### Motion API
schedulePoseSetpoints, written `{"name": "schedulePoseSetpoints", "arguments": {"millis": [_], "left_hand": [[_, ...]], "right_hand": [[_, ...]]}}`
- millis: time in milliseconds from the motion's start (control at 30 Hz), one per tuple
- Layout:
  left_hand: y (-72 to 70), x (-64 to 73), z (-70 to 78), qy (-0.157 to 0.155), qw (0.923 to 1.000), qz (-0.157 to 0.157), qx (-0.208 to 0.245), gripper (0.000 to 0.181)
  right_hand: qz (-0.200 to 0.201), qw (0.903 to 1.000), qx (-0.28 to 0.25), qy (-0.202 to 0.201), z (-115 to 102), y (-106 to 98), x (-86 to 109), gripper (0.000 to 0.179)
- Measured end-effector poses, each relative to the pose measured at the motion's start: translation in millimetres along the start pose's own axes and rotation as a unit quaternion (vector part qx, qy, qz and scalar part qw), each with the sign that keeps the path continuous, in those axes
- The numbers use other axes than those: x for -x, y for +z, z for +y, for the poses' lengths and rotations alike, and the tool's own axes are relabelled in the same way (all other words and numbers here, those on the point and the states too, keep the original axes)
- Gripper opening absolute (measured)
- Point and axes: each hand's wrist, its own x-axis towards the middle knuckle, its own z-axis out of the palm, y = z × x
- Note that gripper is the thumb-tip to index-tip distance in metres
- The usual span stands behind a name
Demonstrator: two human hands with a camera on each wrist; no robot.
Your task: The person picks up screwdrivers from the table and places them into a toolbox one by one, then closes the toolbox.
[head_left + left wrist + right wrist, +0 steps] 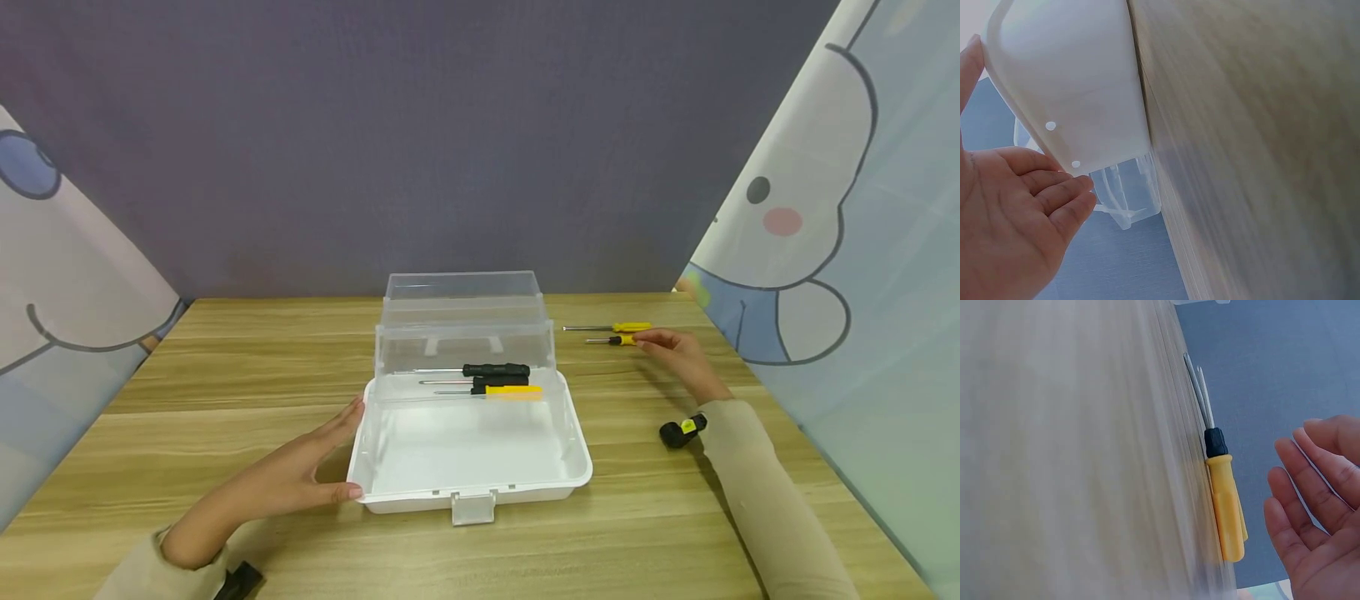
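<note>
A white plastic toolbox (pixel 465 454) lies with its clear stepped lid (pixel 461 312) raised at the back. My left hand (pixel 292 479) rests against the box's left side, thumb at the front corner and fingers farther back along the rim. In the left wrist view, those fingers (pixel 1060 190) touch the wall, extended rather than wrapped round it. At the back right, my right hand (pixel 678 354) reaches to a yellow-and-black screwdriver (pixel 622 340). The right wrist view has its loosely bent fingers (pixel 1294 487) apart from the yellow handle (pixel 1225 509). Another yellow screwdriver (pixel 632 327) lies just behind.
Inside the box, along its back, lie two black-handled screwdrivers (pixel 495 370) and a yellow-and-black one (pixel 513 392), seen partly through the lid. A clear latch (pixel 473 508) hangs at the front. A dark partition (pixel 450 150) stands behind the wooden table (pixel 247 367).
</note>
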Motion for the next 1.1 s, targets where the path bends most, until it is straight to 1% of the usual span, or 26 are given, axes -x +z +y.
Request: {"name": "schedulePoseSetpoints", "arguments": {"millis": [100, 433, 700, 800, 1000, 1033, 1100], "left_hand": [[0.2, 0.1, -0.9, -0.007, 1.0000, 0.000, 0.002, 0.093], [0.8, -1.0, -0.4, -0.006, 1.0000, -0.002, 0.000, 0.093], [0.4, -0.8, -0.2, -0.007, 1.0000, 0.000, -0.006, 0.093], [0.6, -0.6, -1.0, -0.004, 0.9999, 0.002, -0.009, 0.093], [1.3, -0.1, -2.6, 0.002, 0.9999, 0.006, -0.011, 0.093], [1.5, -0.1, -3.0, 0.002, 0.9999, 0.007, -0.011, 0.093], [1.7, -0.2, -3.4, 0.004, 0.9999, 0.007, -0.012, 0.092]], "right_hand": [[0.000, 1.0000, 0.003, 0.001, 2.1, -3.0, -1.5, 0.049], [0.006, 0.9998, 0.019, 0.002, 9.6, -14.0, -4.2, 0.045], [0.011, 0.9999, -0.001, 0.002, 15.1, -19.3, -6.1, 0.044], [0.008, 0.9999, -0.004, 0.006, 11.4, -20.6, -4.9, 0.041], [0.008, 0.9998, -0.015, -0.002, 18.0, -24.4, -8.8, 0.045], [0.009, 0.9999, -0.014, -0.001, 22.3, -25.6, -11.0, 0.047], [0.010, 0.9999, -0.008, 0.001, 22.2, -25.9, -11.7, 0.046]]}}
